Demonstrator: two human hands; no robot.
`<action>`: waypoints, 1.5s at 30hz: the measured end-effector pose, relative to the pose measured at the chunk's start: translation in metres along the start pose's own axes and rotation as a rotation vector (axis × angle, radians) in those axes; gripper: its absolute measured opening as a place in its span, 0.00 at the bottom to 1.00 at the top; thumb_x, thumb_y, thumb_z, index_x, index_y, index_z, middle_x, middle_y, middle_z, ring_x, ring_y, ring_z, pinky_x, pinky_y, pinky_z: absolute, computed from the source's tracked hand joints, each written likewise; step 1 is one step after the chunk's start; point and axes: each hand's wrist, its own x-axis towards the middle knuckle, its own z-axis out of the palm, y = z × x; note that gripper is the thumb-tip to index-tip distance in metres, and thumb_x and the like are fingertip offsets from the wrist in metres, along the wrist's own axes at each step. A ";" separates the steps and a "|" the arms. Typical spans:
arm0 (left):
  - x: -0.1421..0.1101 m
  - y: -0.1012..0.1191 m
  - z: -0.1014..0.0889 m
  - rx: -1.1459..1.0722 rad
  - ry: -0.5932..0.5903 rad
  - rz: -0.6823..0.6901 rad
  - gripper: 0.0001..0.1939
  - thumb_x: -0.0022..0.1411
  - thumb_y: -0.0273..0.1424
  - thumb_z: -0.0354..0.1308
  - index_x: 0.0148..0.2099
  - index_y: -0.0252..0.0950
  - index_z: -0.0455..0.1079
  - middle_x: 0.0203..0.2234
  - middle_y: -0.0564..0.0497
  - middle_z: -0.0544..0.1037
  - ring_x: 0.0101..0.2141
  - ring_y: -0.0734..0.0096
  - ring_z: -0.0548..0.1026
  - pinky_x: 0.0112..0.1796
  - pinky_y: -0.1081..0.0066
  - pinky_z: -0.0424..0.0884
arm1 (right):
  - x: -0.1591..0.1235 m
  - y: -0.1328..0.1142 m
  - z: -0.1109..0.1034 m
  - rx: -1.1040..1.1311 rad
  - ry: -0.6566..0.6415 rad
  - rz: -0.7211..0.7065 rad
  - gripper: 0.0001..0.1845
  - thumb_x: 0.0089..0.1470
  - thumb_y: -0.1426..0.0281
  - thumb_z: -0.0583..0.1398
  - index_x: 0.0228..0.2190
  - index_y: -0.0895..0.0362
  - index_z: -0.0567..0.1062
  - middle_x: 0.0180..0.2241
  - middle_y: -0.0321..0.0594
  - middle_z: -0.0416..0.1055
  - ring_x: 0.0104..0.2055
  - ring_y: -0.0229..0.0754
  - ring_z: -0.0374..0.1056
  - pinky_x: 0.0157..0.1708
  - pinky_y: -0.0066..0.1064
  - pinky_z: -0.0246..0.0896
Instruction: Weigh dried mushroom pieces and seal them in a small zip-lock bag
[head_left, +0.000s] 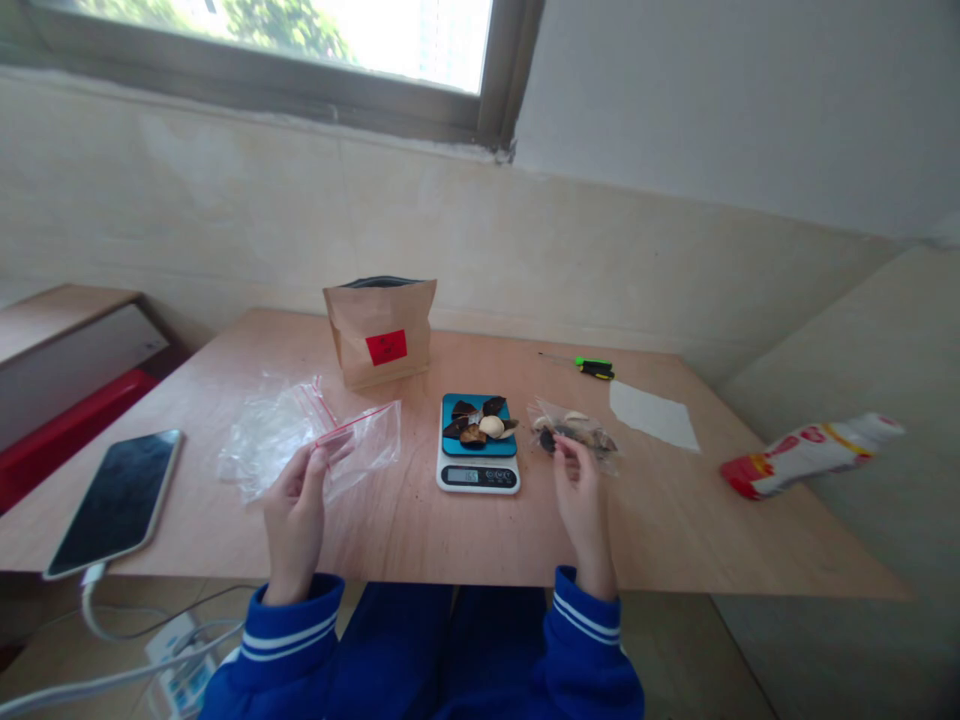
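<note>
In my left hand (296,510), thumb and fingers are pinched on a clear zip-lock bag (379,440) with a red seal line, held up to the left of the scale. A white kitchen scale (478,478) with a blue top carries several dark dried husk pieces (472,436) and a pale round piece (491,427). Its display is lit, but the digits are too small to read surely. My right hand (579,495) has its fingertips closed on what looks like a dark dried piece (548,440), in front of a filled clear bag (600,440) lying on the table.
More clear bags (262,435) lie at left, near a charging phone (116,500). A brown paper pouch (382,345) with a red label stands behind. A green-and-black-handled tool (595,367), white paper (652,415) and a tilted red-and-white bottle (806,455) are at right on the wooden table (660,540).
</note>
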 end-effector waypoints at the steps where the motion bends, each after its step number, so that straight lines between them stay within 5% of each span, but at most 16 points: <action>1: 0.000 0.000 0.000 -0.002 -0.012 -0.005 0.17 0.64 0.41 0.53 0.44 0.36 0.76 0.41 0.48 0.82 0.45 0.61 0.78 0.53 0.59 0.69 | 0.005 0.001 0.008 -0.030 -0.022 -0.043 0.20 0.58 0.61 0.52 0.46 0.60 0.72 0.48 0.55 0.72 0.49 0.50 0.69 0.48 0.46 0.65; 5: 0.000 0.001 0.001 0.018 -0.038 -0.002 0.18 0.64 0.42 0.52 0.44 0.36 0.76 0.42 0.48 0.82 0.46 0.61 0.77 0.53 0.59 0.69 | 0.025 -0.001 0.039 -0.195 -0.157 -0.218 0.24 0.56 0.66 0.53 0.53 0.61 0.66 0.55 0.57 0.67 0.59 0.54 0.60 0.58 0.53 0.54; 9: -0.002 0.001 0.001 0.000 -0.056 -0.003 0.18 0.64 0.42 0.52 0.44 0.35 0.76 0.42 0.47 0.81 0.46 0.61 0.77 0.52 0.59 0.70 | 0.034 -0.005 0.055 -0.297 -0.250 -0.290 0.24 0.56 0.70 0.54 0.55 0.60 0.66 0.55 0.54 0.67 0.59 0.55 0.60 0.58 0.51 0.52; 19: -0.008 0.003 0.016 -0.100 -0.155 -0.042 0.19 0.64 0.43 0.53 0.45 0.36 0.76 0.43 0.47 0.81 0.46 0.61 0.78 0.52 0.59 0.69 | 0.033 -0.012 0.049 -0.187 -0.219 -0.147 0.11 0.52 0.67 0.60 0.38 0.59 0.74 0.39 0.49 0.76 0.42 0.51 0.70 0.43 0.42 0.64; 27: -0.016 0.003 0.030 -0.184 -0.207 -0.103 0.21 0.63 0.44 0.53 0.47 0.35 0.75 0.46 0.44 0.80 0.48 0.60 0.77 0.52 0.59 0.70 | 0.016 -0.083 0.033 0.109 -0.061 -0.165 0.16 0.53 0.64 0.62 0.44 0.56 0.75 0.36 0.41 0.74 0.32 0.41 0.67 0.35 0.34 0.65; 33: -0.019 -0.003 0.039 -0.340 -0.172 -0.180 0.21 0.63 0.43 0.54 0.50 0.34 0.73 0.49 0.43 0.78 0.51 0.58 0.75 0.55 0.57 0.68 | -0.005 -0.126 0.054 0.161 -0.307 -0.408 0.20 0.56 0.68 0.60 0.51 0.52 0.70 0.45 0.43 0.71 0.46 0.45 0.68 0.47 0.38 0.65; 39: -0.016 0.002 0.034 -0.502 -0.105 -0.342 0.24 0.61 0.44 0.56 0.51 0.32 0.72 0.49 0.40 0.78 0.50 0.53 0.75 0.50 0.53 0.71 | -0.001 -0.105 0.059 0.184 -0.318 -0.338 0.17 0.62 0.67 0.54 0.51 0.54 0.70 0.46 0.46 0.70 0.48 0.44 0.68 0.47 0.37 0.66; 45: -0.012 -0.001 0.031 -0.448 -0.034 -0.261 0.22 0.61 0.44 0.55 0.49 0.34 0.74 0.48 0.42 0.78 0.53 0.54 0.73 0.55 0.54 0.66 | 0.012 -0.052 0.067 -0.106 -0.302 -0.266 0.16 0.59 0.70 0.53 0.48 0.57 0.73 0.47 0.50 0.69 0.52 0.51 0.65 0.53 0.47 0.62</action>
